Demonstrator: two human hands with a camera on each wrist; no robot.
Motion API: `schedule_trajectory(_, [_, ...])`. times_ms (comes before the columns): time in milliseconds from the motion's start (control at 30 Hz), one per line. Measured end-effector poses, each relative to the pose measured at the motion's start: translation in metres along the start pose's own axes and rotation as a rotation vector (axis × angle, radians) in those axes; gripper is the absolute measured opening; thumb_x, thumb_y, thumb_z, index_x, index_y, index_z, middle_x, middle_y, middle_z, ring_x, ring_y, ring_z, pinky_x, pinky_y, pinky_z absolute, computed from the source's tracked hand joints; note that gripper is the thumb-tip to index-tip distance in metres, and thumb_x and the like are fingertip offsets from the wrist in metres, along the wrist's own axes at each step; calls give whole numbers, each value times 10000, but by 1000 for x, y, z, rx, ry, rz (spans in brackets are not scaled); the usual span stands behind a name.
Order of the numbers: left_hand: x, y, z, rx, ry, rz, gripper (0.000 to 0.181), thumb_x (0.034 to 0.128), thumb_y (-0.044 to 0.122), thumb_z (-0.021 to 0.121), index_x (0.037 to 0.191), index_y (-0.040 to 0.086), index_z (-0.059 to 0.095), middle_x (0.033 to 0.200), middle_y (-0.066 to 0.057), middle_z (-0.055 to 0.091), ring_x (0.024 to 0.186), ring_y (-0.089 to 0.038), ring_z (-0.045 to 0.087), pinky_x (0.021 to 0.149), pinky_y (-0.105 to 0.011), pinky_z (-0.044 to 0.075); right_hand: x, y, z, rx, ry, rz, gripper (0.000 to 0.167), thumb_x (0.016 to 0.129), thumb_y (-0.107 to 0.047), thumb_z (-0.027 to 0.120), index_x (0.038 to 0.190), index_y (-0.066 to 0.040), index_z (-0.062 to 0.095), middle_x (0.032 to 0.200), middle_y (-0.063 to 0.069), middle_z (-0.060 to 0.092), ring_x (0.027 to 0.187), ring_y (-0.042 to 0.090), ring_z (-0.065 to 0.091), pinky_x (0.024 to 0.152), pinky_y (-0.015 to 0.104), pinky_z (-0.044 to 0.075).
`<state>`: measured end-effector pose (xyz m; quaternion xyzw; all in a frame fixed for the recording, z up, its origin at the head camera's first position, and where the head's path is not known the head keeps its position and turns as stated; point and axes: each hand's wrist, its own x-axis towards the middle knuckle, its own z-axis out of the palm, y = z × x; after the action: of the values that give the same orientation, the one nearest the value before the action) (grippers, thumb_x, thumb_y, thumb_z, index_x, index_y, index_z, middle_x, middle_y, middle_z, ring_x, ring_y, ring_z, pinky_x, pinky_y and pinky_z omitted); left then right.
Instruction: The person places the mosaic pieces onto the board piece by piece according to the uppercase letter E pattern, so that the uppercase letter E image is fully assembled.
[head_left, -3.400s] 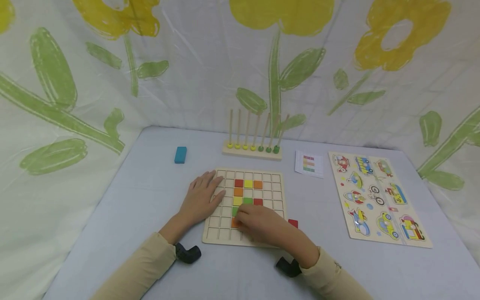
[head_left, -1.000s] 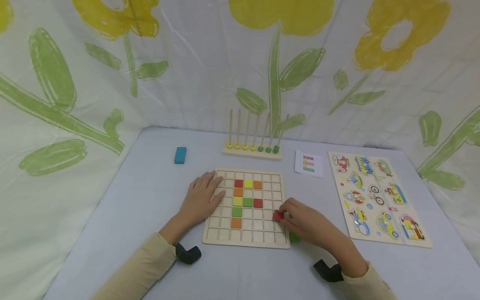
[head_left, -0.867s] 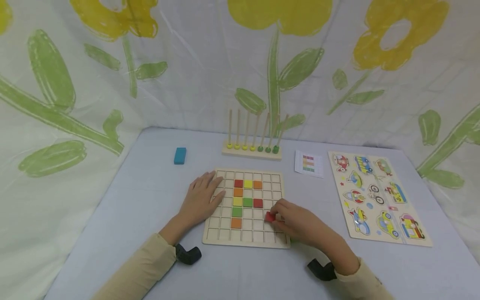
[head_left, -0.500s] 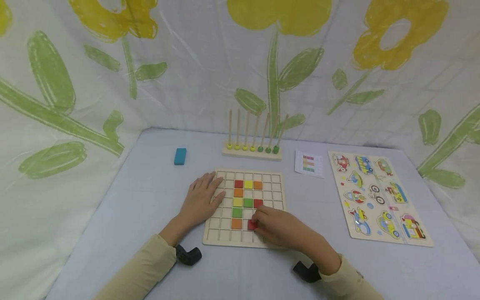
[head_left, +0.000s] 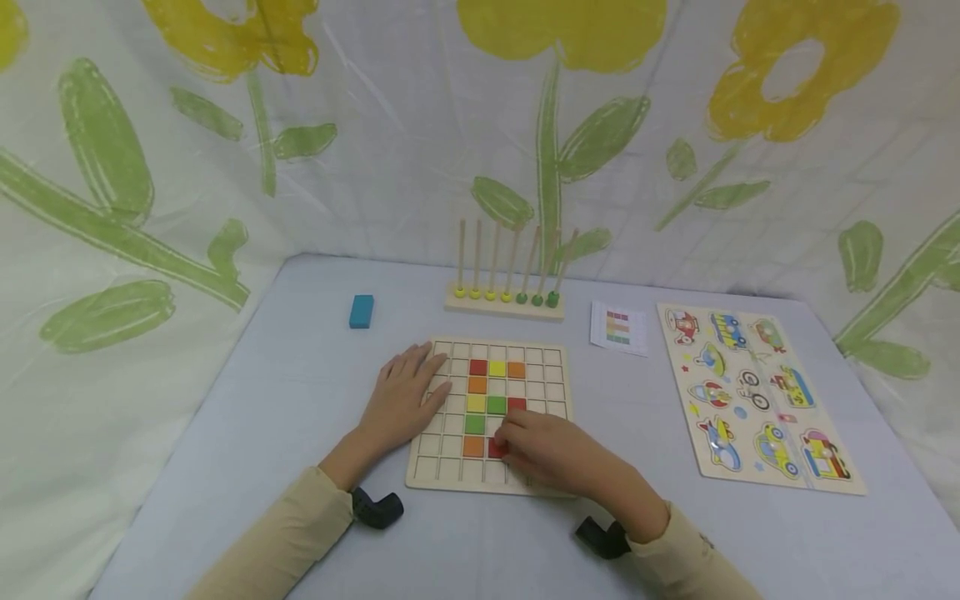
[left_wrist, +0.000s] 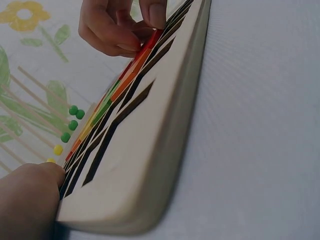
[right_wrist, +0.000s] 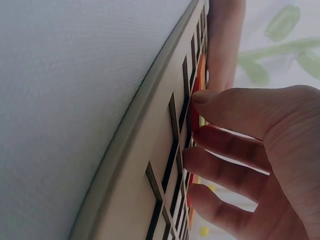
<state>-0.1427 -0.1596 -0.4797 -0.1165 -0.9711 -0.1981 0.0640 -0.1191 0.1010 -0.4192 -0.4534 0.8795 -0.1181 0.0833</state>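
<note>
A wooden grid board (head_left: 536, 354) lies on the table with several coloured square tiles set in its cells. My left hand (head_left: 405, 392) rests flat on its left edge, fingers spread. Near the front, my right hand (head_left: 551, 450) pinches a red tile (head_left: 496, 448) between thumb and fingertips. That tile sits in or at a cell just right of an orange tile (head_left: 473, 447). In the right wrist view, the thumb touches the red tile (right_wrist: 195, 107). Above are a green tile (head_left: 475, 424), a yellow tile (head_left: 476, 403) and another red tile (head_left: 516, 403), partly covered by my right hand.
Behind the board stands a bead rack (head_left: 504, 307) with upright rods and yellow and green beads. A blue block (head_left: 362, 312) lies back left. A printed pattern card (head_left: 618, 328) lies back right, beside a vehicle peg puzzle (head_left: 757, 400).
My right hand has carried the red tile from the board's right side leftward to the cell beside the front orange tile. My left hand stays in place.
</note>
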Motion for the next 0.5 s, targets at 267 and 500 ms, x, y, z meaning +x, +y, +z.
schedule_trajectory(267, [-1,-2,3,2,-3,-4,559,983,484,410,1449,176,419,1552,-97,301,1448,-283,220,1152,-509,185,3,-3,1,-24,11,-38,151,921,-247,648,1064,-199,646,975,-100,576,817,42,528,764,177,498])
schedule_trajectory(500, [0,-2,2,-4,10,2,555,980,477,421,1444,172,425,1545,-102,311,1443,-289,226,1152,-510,183,4,-2,2,-29,39,-46,141,919,-249,650,1049,-195,643,970,-104,568,809,32,519,745,169,492])
